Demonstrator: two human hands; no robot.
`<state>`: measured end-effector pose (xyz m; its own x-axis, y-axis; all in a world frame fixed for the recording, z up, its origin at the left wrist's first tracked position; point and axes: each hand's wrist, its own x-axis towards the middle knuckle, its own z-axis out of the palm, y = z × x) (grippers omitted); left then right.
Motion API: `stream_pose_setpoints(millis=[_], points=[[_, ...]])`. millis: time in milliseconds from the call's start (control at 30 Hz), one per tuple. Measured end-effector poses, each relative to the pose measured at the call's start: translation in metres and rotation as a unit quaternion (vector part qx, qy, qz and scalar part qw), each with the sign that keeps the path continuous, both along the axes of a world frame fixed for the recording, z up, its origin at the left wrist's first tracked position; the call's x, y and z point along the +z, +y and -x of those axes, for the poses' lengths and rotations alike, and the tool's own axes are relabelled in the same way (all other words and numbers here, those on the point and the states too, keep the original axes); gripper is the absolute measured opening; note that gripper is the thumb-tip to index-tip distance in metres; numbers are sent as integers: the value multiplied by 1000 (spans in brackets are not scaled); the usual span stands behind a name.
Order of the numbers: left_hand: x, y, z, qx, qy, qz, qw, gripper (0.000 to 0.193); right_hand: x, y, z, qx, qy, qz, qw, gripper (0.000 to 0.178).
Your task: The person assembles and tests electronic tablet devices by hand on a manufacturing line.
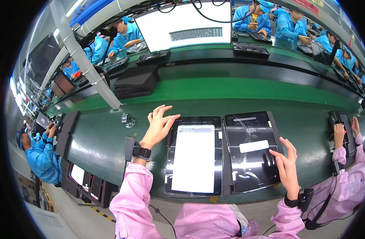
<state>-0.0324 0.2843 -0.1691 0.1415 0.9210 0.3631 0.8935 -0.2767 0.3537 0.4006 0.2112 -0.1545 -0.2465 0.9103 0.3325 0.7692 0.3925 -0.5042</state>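
While the left hand [160,126] lies at the upper left corner of one tablet [193,159], its fingers are spread and grip nothing; a fingertip appears to touch the corner, though the exact contact is hard to tell. The right hand [286,164], also loosely spread and without a grip, has a fingertip at the right side of a second tablet [250,169], just below the end of a white box on its dark screen. Both tablets lie face up, side by side on the green tabletop [96,133], in front of the person; the left one shows a large white panel. Each wrist wears a black band. To the left of the left hand, a silver fitting [128,120] stands on the tabletop. Beyond are a stack of dark pads [135,81] and a lit monitor [184,28]. At the far right, a co-worker's hands are at a black device [346,139].
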Motion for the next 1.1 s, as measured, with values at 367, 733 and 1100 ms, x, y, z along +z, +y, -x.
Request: stream_pose_setpoints(millis=[367, 733, 1100], points=[[28, -111, -36, -213, -61, 128, 967, 18, -25, 19, -18, -38, 228, 5, 973, 31], [17, -97, -74, -93, 61, 4, 994, 27, -57, 66, -22, -37, 317, 185, 929, 57], [26, -73, -49, -185, 113, 59, 974, 23, -70, 69, -20, -24, 209, 98, 973, 60]])
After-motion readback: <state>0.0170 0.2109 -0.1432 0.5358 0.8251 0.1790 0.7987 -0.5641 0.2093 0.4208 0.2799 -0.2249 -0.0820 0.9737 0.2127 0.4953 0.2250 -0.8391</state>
